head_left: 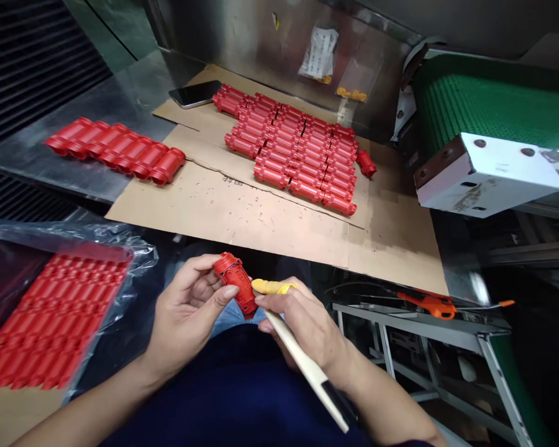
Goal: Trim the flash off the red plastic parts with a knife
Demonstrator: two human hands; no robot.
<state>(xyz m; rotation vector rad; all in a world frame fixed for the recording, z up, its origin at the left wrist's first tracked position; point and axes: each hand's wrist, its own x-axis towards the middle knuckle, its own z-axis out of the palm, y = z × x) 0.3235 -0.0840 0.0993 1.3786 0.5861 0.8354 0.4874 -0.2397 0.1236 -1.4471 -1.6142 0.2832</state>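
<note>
My left hand point(190, 304) holds a red plastic cylindrical part point(236, 282) between thumb and fingers, above my lap. Its ribbed collar points up and away from me, and a side with raised edges faces me. My right hand point(307, 320), a yellow finger cot point(272, 287) on one finger, is closed around a long cream-coloured stick-like tool point(298, 357) with a black section near its lower end. The tool's working tip is hidden by the fingers, close against the part's right side.
Rows of red parts point(298, 146) lie on cardboard point(205, 205), and another row point(116, 149) sits left beside a phone point(195, 94). More fill a plastic-lined box point(60, 310) at lower left. Right are a green conveyor point(494, 99) and orange-handled cutters point(428, 304).
</note>
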